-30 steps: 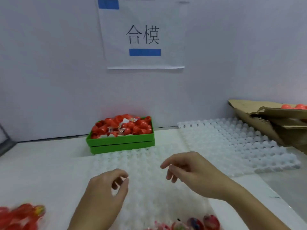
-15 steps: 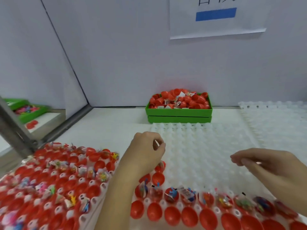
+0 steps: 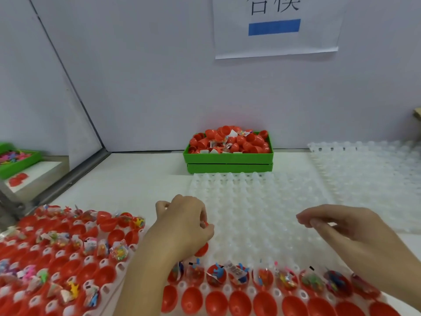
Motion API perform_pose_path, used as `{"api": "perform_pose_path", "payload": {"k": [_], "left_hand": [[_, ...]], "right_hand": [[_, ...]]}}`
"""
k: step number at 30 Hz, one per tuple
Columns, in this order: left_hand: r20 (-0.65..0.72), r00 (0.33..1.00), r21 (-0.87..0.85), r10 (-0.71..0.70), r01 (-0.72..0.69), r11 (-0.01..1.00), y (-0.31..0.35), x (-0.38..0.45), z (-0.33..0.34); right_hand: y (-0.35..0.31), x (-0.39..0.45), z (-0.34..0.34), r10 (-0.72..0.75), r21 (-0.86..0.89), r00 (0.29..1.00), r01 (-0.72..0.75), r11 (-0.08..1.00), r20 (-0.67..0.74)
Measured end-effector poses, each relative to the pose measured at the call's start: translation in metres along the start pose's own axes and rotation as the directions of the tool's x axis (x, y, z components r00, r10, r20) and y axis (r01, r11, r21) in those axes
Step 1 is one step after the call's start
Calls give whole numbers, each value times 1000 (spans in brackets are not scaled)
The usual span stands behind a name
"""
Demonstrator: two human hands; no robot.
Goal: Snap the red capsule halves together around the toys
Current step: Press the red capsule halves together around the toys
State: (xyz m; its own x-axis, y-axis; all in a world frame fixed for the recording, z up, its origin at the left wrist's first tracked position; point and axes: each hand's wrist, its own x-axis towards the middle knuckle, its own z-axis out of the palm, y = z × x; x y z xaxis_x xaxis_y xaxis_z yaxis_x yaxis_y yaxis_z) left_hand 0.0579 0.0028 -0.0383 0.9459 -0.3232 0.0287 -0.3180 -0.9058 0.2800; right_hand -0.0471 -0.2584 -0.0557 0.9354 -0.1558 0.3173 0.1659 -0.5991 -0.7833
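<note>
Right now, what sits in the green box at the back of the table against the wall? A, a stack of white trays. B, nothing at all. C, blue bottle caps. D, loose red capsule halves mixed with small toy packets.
D: the green box is heaped with red capsule halves, with a few small pale packets showing among them.
</note>
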Motion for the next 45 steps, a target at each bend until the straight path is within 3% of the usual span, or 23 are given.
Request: {"api": "perform_pose_path", "payload": {"k": [4,8,12,17,26,31,36,45], "left_hand": [[-109,994,-129,28,-42,991,8,1,-1],[-253,959,-332,129,-212,919,33,-5,3],[-222,912,-400,345,-407,821,65,-14,25],[-214,843,-384,493,-537,751,81,-19,43],[-286,817,-460,500,-575,677,80,-21,36],[-312,817,-467,486,-577,670,81,-22,36],[-369,780,-464,505,-626,627,82,-19,36],[-394,810,-576,435,-586,570,80,-19,36]], "right_hand": [[-3,-1,-1,21,10,1000,-21,1000,0],[-6,-2,-1,34,30,999,-33,999,-30],[-9,-3,1,28,69,999,-26,997,-30],[-11,-5,2,42,101,992,-54,993,116],[-13,-5,-1,71,201,972,-117,972,226],[-14,-4,-3,102,340,978,-160,927,181],[-20,-5,-5,55,403,989,-106,909,136],[-22,-4,-5,38,406,993,-80,910,112]]}}
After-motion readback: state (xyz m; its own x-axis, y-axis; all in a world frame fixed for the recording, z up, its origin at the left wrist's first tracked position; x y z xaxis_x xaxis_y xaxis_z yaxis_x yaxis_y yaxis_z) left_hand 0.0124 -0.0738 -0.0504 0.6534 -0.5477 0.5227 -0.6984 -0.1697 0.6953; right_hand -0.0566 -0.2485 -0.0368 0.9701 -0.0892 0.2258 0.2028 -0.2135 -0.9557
